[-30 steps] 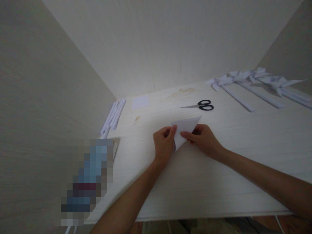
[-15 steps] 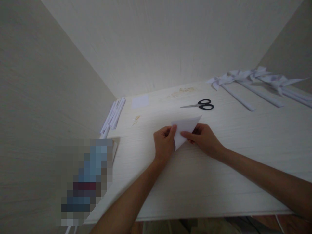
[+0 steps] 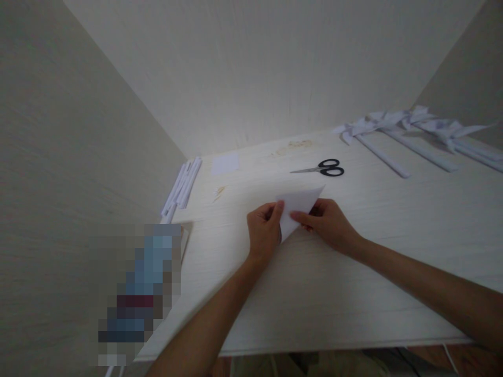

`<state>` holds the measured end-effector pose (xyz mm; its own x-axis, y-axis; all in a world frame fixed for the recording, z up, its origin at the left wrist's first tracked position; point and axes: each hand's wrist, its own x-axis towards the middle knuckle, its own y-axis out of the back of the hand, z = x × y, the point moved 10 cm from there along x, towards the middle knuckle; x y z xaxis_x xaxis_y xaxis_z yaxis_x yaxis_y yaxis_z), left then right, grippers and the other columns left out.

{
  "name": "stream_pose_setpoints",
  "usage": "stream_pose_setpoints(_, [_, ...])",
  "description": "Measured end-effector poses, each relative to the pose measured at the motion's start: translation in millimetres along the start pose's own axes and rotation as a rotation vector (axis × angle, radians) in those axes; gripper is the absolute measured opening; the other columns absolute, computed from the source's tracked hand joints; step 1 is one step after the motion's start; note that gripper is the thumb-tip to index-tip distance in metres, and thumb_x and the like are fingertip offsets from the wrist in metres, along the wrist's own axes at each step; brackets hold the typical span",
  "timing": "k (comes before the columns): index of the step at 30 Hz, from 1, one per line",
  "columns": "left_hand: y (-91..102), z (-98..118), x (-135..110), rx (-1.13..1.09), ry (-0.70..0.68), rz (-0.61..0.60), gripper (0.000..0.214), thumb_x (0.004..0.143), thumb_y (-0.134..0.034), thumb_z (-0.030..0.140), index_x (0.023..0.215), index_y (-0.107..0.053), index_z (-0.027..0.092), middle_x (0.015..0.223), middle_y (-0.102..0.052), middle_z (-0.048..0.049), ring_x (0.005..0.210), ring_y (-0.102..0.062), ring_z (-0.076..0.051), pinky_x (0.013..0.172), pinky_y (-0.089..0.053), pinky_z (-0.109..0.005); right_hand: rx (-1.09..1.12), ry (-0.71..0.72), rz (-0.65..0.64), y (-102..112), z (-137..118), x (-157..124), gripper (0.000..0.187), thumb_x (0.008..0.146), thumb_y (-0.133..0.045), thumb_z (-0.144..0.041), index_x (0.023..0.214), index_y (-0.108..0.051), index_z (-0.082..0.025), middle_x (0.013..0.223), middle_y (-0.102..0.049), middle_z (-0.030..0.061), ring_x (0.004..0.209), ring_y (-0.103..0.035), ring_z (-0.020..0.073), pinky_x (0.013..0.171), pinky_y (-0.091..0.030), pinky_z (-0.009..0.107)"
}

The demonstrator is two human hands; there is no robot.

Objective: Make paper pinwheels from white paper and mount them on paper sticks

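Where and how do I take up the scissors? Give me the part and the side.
Take the scissors by their black loops, probably best from the right with the right hand, though it now holds the paper. They lie flat, loops to the right and blades pointing left, so that grip should avoid the tip.

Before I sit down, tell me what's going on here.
Someone's left hand pinches the left side of a pointed piece of white paper, and the right hand its lower right edge. Beyond it, scissors lie on the table. Paper rolls lie at the left, sticks topped with paper at the right.
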<state>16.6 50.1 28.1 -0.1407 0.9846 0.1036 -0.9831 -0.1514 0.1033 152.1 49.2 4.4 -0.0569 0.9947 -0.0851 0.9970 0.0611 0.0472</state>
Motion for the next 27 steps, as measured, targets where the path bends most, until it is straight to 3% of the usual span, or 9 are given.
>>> stream_pose_setpoints(27, [-0.3,0.0,0.0,-0.006,-0.003,-0.013,0.021,0.069,-0.056,0.03,0.056,-0.065,0.016,0.053,-0.058,0.0014,0.048,-0.046,-0.008,0.044,-0.034,-0.019,-0.018,0.013,0.004,0.9,-0.3,-0.1,0.025,0.056,-0.066,-0.036,0.054,-0.054,-0.014,0.045,-0.051,-0.0024,0.039,-0.043,0.0073,0.038,-0.034,0.021])
